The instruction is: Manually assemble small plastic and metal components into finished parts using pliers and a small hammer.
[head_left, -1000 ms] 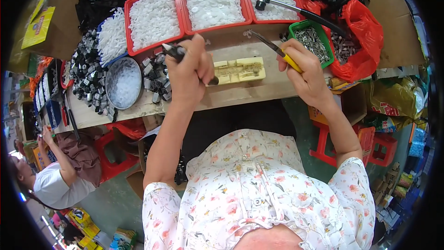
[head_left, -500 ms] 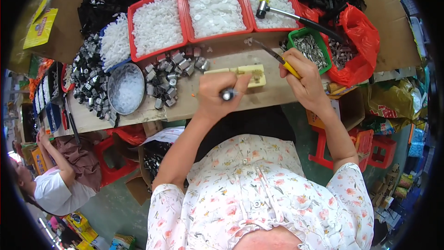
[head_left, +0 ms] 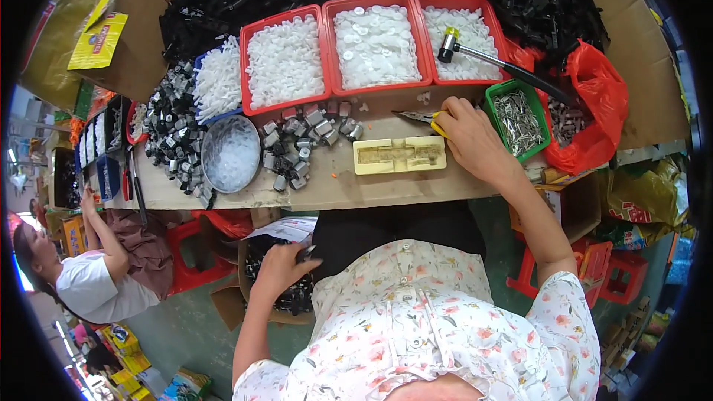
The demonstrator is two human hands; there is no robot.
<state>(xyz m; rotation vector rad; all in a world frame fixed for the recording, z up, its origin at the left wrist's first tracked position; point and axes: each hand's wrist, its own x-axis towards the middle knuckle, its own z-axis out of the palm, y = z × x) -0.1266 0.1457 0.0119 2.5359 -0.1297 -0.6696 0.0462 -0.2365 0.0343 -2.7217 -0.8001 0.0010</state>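
Past the table's front edge, my left hand is low over a box of black parts. A small dark-and-silver part shows between its thumb and fingers; its exact kind cannot be made out. On the tabletop, my right hand has its fingers closed on the yellow handles of pliers, whose jaws point left. Just in front of the pliers lies a cream-coloured fixture block with a long recess and no part in it.
Red trays of white plastic pieces line the back. A mallet lies across the right one. A green basket of metal pins, a red bag, small motors and a metal bowl stand around. Another person sits at left.
My left hand has moved from above the fixture down and left to the box, carrying its part. My right hand has lowered the pliers to the tabletop, uncovering the fixture.
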